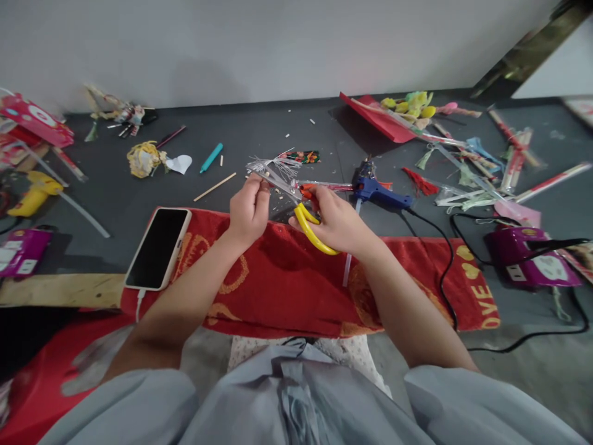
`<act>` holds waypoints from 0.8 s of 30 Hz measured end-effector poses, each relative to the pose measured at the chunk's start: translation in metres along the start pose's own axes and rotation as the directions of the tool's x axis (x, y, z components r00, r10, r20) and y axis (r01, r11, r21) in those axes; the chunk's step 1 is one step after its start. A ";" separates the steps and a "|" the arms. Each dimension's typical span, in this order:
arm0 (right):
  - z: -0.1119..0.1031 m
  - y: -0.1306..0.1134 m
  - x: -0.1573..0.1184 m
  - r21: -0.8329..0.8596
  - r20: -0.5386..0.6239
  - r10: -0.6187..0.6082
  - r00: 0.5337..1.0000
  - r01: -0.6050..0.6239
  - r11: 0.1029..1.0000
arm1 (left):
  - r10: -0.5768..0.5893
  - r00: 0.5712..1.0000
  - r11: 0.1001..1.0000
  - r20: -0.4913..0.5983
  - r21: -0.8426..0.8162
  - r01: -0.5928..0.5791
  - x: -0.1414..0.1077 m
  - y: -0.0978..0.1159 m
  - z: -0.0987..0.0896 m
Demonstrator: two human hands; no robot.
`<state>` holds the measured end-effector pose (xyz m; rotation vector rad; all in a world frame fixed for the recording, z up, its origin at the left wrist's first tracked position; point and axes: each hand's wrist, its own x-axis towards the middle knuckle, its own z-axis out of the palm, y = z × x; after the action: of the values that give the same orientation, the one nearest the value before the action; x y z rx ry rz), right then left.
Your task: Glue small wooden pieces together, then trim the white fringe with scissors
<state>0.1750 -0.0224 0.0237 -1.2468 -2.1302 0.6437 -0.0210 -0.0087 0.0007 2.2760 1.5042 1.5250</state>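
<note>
Yellow-handled metal scissors (306,224) are grasped by the right hand (339,219), the left hand (249,209) is curled, its hold unclear, with a phone (158,248) laid on fuzzy red cloth (291,272).

Blk-screen phone (158,248) w/ wht cable (140,301) on red towel (287,278), L end; purple box (523,250) far R.

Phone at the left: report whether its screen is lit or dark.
Dark: the phone shows a plain black screen, white cable attached.
</note>
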 end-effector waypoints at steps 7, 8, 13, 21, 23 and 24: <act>0.002 -0.001 0.000 0.023 -0.010 -0.039 0.999 0.039 0.999 | 0.003 0.999 0.998 0.048 0.061 -0.006 0.000 0.008 -0.005; 0.001 -0.001 -0.001 0.027 -0.012 -0.044 0.999 0.045 0.999 | 0.004 0.999 0.998 0.050 0.059 -0.007 0.000 0.010 -0.006; 0.000 -0.004 -0.003 0.021 -0.053 -0.107 0.993 0.108 0.994 | 0.003 0.999 0.998 0.045 0.057 -0.005 -0.001 0.012 -0.008; -0.004 -0.008 -0.006 -0.078 -0.073 -0.136 0.988 0.130 0.988 | 0.045 0.998 0.999 0.051 0.029 -0.047 -0.003 0.011 -0.010; -0.004 -0.007 -0.006 -0.091 -0.068 -0.128 0.989 0.121 0.988 | 0.022 0.998 1.000 0.056 0.009 -0.023 -0.003 0.011 -0.009; -0.004 -0.007 -0.005 -0.092 -0.067 -0.124 0.990 0.118 0.989 | 0.005 0.998 1.000 0.059 -0.002 -0.005 -0.003 0.011 -0.009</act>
<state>0.1755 -0.0298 0.0296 -1.1579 -2.1751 0.4502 -0.0201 -0.0211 0.0084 2.3043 1.4824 1.4457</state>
